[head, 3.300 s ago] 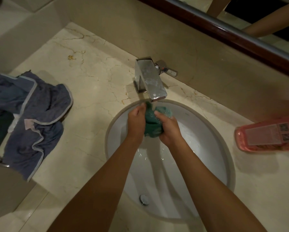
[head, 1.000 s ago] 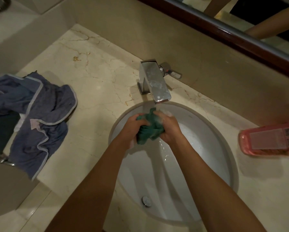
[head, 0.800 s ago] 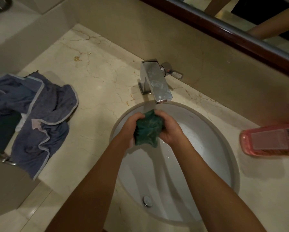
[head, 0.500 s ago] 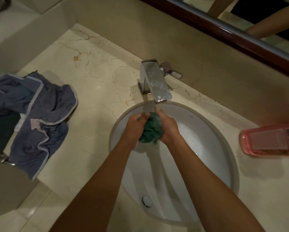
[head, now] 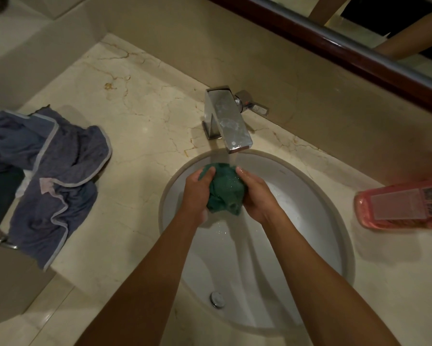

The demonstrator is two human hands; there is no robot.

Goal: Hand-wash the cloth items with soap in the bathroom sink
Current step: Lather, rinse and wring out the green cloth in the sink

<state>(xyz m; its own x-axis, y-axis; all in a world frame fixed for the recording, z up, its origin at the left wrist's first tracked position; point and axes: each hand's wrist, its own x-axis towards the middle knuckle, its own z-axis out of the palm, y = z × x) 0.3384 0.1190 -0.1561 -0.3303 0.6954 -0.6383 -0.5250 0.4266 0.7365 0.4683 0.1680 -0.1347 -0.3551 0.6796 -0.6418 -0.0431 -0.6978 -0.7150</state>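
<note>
A small green cloth point(head: 224, 189), wet and bunched, is held over the white oval sink point(head: 307, 211) just under the chrome faucet point(head: 226, 123). Water runs from the spout onto the cloth. My left hand point(head: 197, 193) grips its left side and my right hand point(head: 256, 196) grips its right side, fingers curled round the bundle. A blue-grey garment with pale trim point(head: 52, 176) lies crumpled on the marble counter at the left.
A pink soap bottle point(head: 402, 204) lies on its side on the counter to the right of the sink. The drain plug point(head: 217, 298) sits low in the basin. A mirror with a dark wooden frame point(head: 335, 48) runs along the back wall. The counter's left edge drops off.
Both hands have kept kneading the green cloth under the running water. The bundle has turned and opened wider between my palms. The garment and bottle have not moved.
</note>
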